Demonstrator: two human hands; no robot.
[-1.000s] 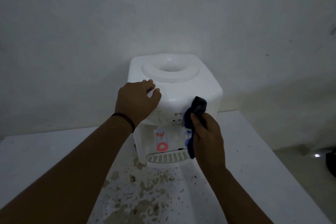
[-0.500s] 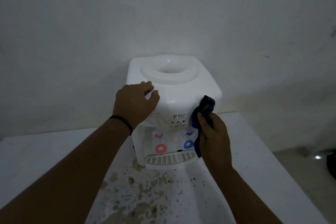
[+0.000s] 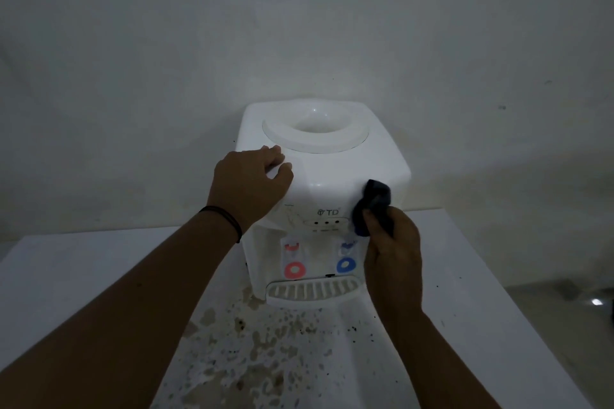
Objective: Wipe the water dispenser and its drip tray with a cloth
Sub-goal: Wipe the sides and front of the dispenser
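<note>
At the centre of the frame we are wiping the front right corner of the white water dispenser [image 3: 335, 176], our right hand [image 3: 392, 262] gripping the dark cloth [image 3: 373, 202] with curled fingers and pressing it against the casing just right of the indicator panel. Our left hand [image 3: 249, 183] is bracing the upper left shoulder, its fingers bent over the edge and holding nothing. We are judging the body only partly done; next the cloth is needing to travel down past the red tap [image 3: 294, 270] and blue tap [image 3: 345, 265] to the slotted drip tray [image 3: 312, 292], still unwiped. Lower centre, brown stains and dark specks are spreading over the tabletop [image 3: 481, 325], and the taps are crowding the recess.
</note>
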